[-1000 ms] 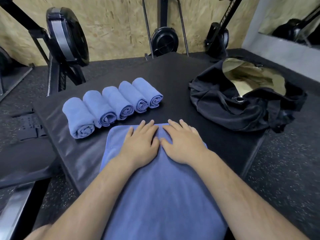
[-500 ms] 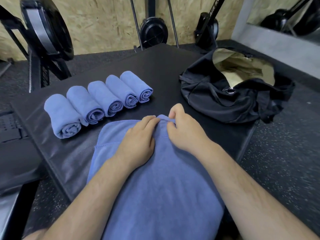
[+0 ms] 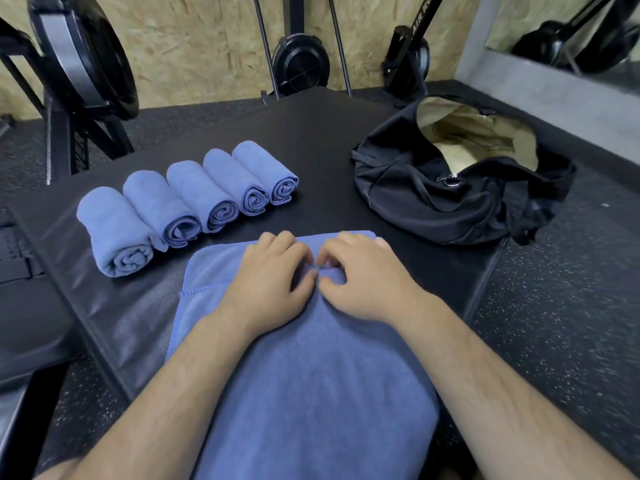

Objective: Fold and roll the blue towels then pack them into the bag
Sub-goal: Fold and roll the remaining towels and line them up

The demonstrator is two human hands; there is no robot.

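Observation:
A folded blue towel [image 3: 311, 382] lies lengthwise on the black platform [image 3: 322, 140], its near part hanging toward me. My left hand [image 3: 266, 289] and my right hand [image 3: 367, 278] sit side by side at its far end, fingers curled, pinching the towel's edge and turning it over toward me. Several rolled blue towels [image 3: 187, 202] lie in a row at the left of the platform. The black bag [image 3: 433, 199] sits at the right, open, with a tan lining showing.
Exercise machines with black flywheels [image 3: 90, 60] stand along the chipboard wall behind the platform. Speckled rubber floor [image 3: 561, 306] surrounds it. A grey ledge with a mirror runs at the back right.
My hands went from lying flat on the towel to curling and pinching its far edge, which is now turned back toward me. The view shifted a little.

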